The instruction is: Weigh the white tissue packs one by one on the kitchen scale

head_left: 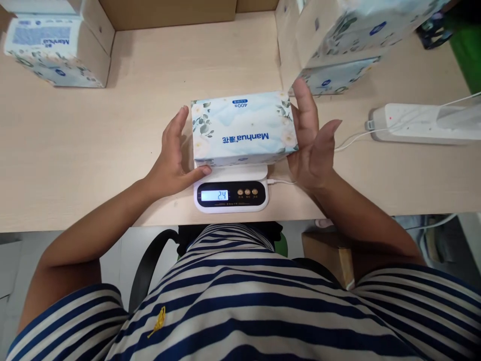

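A pale blue tissue pack printed "Manhua" lies on a small white digital scale at the desk's near edge; the lit display reads 24. My left hand flanks the pack's left end with fingers stretched out, the thumb tip touching its lower left corner. My right hand stands beside the pack's right end, fingers spread and upright, one finger against the pack's edge. Neither hand grips the pack.
More tissue packs sit in a cardboard box at the back left and stacked at the back right. A white power strip with cables lies to the right. The light wooden desk ends just before my striped shirt.
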`<move>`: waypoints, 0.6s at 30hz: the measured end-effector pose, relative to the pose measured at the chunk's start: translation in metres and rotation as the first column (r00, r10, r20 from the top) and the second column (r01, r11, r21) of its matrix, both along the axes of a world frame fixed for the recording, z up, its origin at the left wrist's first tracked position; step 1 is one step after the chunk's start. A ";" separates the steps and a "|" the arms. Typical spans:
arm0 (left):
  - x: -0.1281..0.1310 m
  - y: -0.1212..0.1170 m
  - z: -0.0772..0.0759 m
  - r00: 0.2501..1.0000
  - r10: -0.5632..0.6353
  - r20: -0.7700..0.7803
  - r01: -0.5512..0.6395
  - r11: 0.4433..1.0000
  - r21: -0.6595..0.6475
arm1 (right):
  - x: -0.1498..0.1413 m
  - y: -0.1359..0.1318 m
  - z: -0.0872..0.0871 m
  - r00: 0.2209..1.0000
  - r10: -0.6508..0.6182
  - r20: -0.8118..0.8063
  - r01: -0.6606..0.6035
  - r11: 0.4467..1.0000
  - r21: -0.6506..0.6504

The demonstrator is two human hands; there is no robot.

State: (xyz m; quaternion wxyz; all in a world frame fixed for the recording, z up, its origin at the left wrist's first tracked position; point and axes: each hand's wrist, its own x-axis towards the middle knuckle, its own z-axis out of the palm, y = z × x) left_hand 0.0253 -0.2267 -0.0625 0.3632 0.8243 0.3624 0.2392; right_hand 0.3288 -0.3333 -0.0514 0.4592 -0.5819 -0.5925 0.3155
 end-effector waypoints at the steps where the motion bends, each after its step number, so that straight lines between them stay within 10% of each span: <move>1: -0.001 0.002 -0.003 0.998 -0.064 0.027 0.063 0.997 0.041 | 0.001 0.001 -0.002 0.998 0.009 -0.060 -0.008 1.000 0.016; 9: -0.011 0.031 -0.039 0.919 -0.331 0.213 0.253 0.911 0.324 | 0.009 0.008 -0.011 0.971 0.058 -0.231 -0.030 0.992 0.119; 18: -0.017 0.033 -0.032 0.941 -0.307 0.142 0.245 0.908 0.339 | 0.031 0.017 -0.026 0.967 -0.092 -0.236 0.114 0.990 0.084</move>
